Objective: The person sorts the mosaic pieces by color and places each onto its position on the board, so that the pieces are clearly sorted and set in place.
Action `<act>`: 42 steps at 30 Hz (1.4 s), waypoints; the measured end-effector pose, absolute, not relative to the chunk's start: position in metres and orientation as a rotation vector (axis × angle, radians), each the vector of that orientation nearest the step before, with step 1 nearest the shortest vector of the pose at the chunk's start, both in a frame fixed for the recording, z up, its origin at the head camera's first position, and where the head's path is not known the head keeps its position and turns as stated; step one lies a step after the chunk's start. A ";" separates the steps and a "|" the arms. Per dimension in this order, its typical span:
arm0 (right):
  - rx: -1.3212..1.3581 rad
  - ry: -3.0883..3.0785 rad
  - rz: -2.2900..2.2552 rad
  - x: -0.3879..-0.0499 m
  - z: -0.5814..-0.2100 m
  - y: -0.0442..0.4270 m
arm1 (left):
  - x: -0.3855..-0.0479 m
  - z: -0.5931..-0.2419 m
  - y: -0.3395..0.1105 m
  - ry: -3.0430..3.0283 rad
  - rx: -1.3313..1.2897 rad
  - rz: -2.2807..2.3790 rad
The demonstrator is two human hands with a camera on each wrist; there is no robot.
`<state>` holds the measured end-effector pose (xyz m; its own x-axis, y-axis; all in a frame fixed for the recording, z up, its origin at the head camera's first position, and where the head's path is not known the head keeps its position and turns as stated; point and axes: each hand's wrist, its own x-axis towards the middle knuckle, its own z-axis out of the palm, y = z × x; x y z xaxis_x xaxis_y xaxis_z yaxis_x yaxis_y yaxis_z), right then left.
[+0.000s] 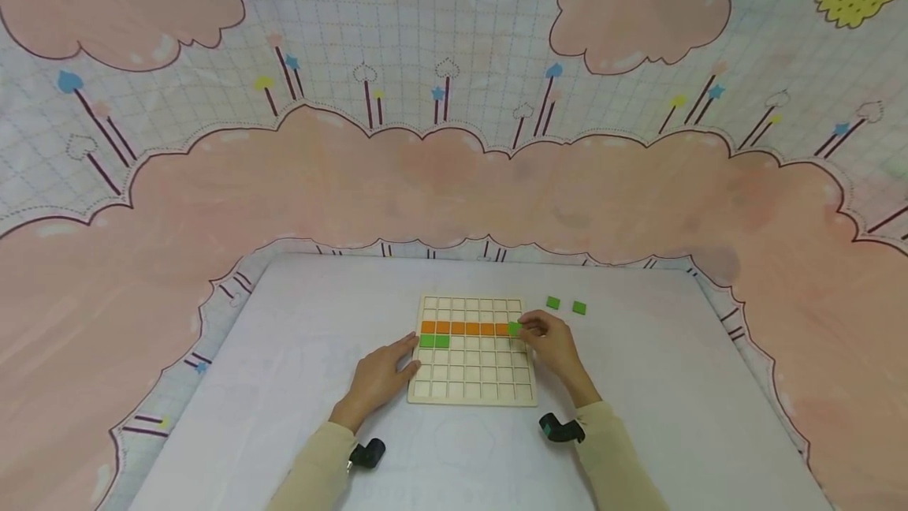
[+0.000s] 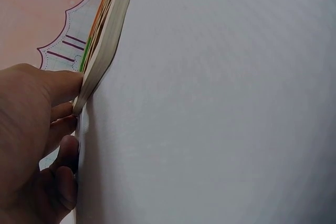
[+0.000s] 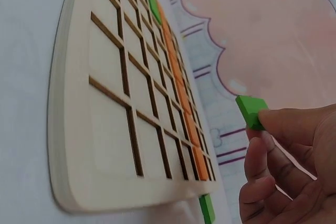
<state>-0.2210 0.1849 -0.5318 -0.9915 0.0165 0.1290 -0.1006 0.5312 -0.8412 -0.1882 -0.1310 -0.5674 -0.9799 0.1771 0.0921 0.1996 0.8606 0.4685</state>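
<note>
In the head view, a pale wooden grid board (image 1: pixel 473 374) lies flat on the white table. One of its rows carries several orange tiles (image 1: pixel 472 329); two green tiles (image 1: pixel 435 341) sit at the left end of the row nearer me. My right hand (image 1: pixel 549 341) pinches a green tile (image 3: pixel 251 111) between thumb and fingertip, raised above the board's right side. My left hand (image 1: pixel 379 375) rests with its fingers and thumb against the board's left edge. Part of that hand's underside is shaded in the left wrist view.
Two loose green tiles, one (image 1: pixel 552 303) beside the other (image 1: pixel 579 308), lie past the board's upper right corner. The white tabletop (image 1: pixel 284 337) stretches around the board. A patterned cloth (image 1: pixel 426 188) with pink clouds surrounds the table. Each wrist wears a small black device (image 1: pixel 560 428).
</note>
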 end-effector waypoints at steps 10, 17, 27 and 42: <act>0.151 -2.622 1.528 -0.219 -0.531 0.161 | -0.188 -0.565 -0.132 -2.993 -0.295 -0.769; 0.183 -2.625 1.559 -0.218 -0.533 0.147 | -0.188 -0.564 -0.132 -2.997 -0.291 -0.771; 0.202 -2.658 1.580 -0.221 -0.543 0.127 | -0.186 -0.563 -0.131 -2.999 -0.296 -0.766; 0.151 -2.693 1.598 -0.224 -0.550 0.101 | -0.186 -0.564 -0.131 -2.991 -0.294 -0.762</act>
<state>-0.2245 0.1005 -0.5496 -0.9953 -0.0796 0.0545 -0.0860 0.4758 -0.8754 -0.1863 -0.1311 -0.5637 -0.9811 0.1729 0.0865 0.1932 0.8613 0.4699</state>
